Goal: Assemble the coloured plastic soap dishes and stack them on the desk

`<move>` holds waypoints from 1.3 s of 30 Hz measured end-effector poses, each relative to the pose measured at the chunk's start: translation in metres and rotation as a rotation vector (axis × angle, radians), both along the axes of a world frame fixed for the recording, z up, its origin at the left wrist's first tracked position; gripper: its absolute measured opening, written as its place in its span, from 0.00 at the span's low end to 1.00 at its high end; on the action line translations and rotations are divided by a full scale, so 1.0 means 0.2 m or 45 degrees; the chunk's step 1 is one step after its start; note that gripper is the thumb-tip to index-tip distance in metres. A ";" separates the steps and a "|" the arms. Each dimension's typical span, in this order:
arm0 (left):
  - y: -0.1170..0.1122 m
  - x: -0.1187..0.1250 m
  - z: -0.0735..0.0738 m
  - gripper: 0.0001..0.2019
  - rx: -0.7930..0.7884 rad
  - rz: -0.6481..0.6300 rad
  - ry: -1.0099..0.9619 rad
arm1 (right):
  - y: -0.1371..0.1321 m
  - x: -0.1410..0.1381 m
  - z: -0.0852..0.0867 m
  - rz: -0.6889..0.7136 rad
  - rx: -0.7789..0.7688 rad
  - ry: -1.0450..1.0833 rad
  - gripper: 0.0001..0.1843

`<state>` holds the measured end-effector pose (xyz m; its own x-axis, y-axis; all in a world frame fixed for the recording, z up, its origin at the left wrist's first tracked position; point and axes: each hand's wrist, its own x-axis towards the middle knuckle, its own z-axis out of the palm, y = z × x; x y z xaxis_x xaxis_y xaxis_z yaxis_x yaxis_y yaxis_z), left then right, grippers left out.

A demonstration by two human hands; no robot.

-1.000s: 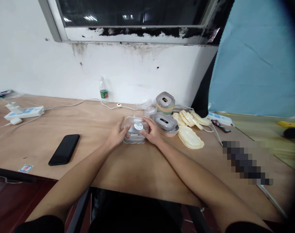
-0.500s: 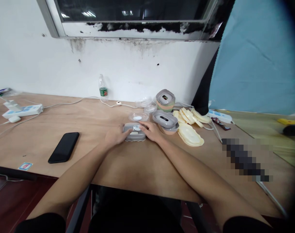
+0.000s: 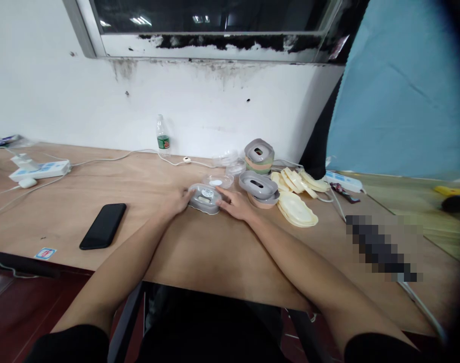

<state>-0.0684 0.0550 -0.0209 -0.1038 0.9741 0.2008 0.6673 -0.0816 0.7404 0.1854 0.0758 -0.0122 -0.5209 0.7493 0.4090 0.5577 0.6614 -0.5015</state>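
Observation:
Both my hands grip a small grey container [image 3: 204, 198] with a clear lid and a round white sticker, tilted on the wooden table [image 3: 146, 191]. My left hand [image 3: 176, 202] holds its left side, fingers curled round the edge. My right hand [image 3: 233, 204] holds its right side, thumb on top. Just behind it lies a loose clear plastic lid [image 3: 217, 180] with a white sticker.
To the right sit grey and peach container stacks [image 3: 258, 156] [image 3: 260, 189] and cream lids [image 3: 296, 208]. A black phone [image 3: 103, 225] lies at left, power strips [image 3: 41, 170] [image 3: 343, 181] with cables at both ends, and a bottle [image 3: 162, 136] by the wall.
The clear lid that was over the grey container a second ago now lies on the table behind it. My hands shifted slightly left and tilted the grey container.

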 end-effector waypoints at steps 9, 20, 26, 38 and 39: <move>-0.14 0.03 0.20 0.26 0.418 -0.190 0.420 | -0.08 -0.09 0.01 0.033 0.069 -0.059 0.23; -0.07 -0.03 0.12 0.24 0.322 -0.214 0.889 | -0.04 -0.07 -0.01 -0.028 0.005 -0.046 0.12; 0.04 -0.19 0.08 0.29 0.214 0.299 0.915 | -0.03 -0.06 -0.02 0.006 0.007 -0.043 0.12; 0.11 -0.23 0.00 0.38 0.022 0.265 0.845 | -0.04 -0.06 -0.02 -0.001 0.030 -0.034 0.11; 0.12 -0.23 0.00 0.39 0.017 0.273 0.846 | -0.04 -0.06 -0.01 -0.002 0.028 -0.034 0.11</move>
